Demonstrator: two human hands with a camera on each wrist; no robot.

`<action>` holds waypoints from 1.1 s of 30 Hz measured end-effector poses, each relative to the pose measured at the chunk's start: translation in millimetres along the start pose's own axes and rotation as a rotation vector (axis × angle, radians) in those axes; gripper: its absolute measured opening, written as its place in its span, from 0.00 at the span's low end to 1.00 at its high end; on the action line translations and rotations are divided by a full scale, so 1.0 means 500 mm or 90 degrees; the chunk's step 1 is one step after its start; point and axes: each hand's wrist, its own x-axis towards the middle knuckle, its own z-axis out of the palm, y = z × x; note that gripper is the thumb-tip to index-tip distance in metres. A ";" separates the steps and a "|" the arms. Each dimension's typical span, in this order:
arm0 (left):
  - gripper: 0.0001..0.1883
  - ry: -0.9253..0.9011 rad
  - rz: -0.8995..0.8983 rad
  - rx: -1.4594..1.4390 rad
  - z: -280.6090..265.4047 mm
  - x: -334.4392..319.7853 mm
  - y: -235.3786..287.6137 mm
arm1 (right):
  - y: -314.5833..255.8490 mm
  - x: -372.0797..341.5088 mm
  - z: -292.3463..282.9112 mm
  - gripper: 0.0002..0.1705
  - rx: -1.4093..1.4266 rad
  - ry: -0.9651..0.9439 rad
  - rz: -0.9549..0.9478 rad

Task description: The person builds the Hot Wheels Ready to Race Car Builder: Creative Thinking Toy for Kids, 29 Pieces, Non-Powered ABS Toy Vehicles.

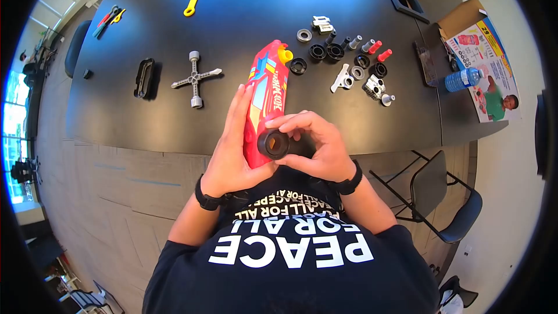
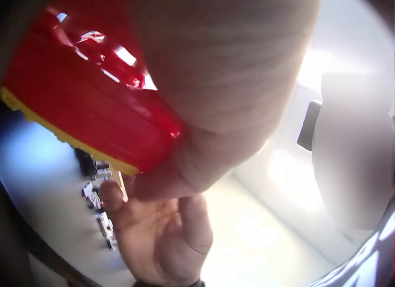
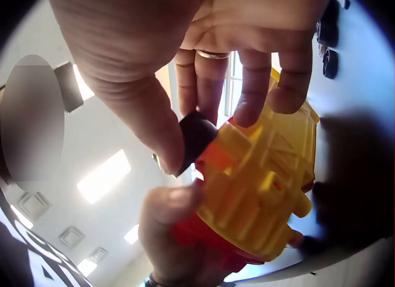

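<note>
A red toy car body [image 1: 264, 93] with blue and white stickers is tilted in front of the chest, gripped along its side by the left hand [image 1: 232, 154]. Its yellow underside [image 3: 259, 176] faces the right wrist camera. Between thumb and fingers the right hand [image 1: 322, 148] pinches a black ring-shaped part [image 1: 273, 143] against the near end of the body. In the right wrist view this black part [image 3: 197, 137] sits beside a yellow stub. The left thumb [image 2: 216, 145] presses on the red shell [image 2: 92, 108].
Black wheels [image 1: 334, 52], grey and red pegs [image 1: 385, 55] and white parts [image 1: 375, 86] lie right of the car. A grey cross wrench [image 1: 196, 79], black tray part [image 1: 143, 78] and yellow wrench [image 1: 193, 1] lie left. A bottle [image 1: 462, 80] and printed box [image 1: 485, 64] stand right.
</note>
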 end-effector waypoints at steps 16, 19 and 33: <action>0.72 -0.025 -0.063 -0.364 -0.011 -0.024 -0.042 | -0.092 0.033 0.018 0.42 -0.299 -0.021 0.015; 0.75 0.033 -0.079 -0.428 -0.009 -0.023 -0.056 | -0.084 0.017 -0.030 0.39 -0.354 0.019 0.044; 0.73 0.052 -0.125 -0.628 -0.022 -0.022 -0.087 | -0.048 0.008 -0.277 0.19 -0.613 0.321 0.148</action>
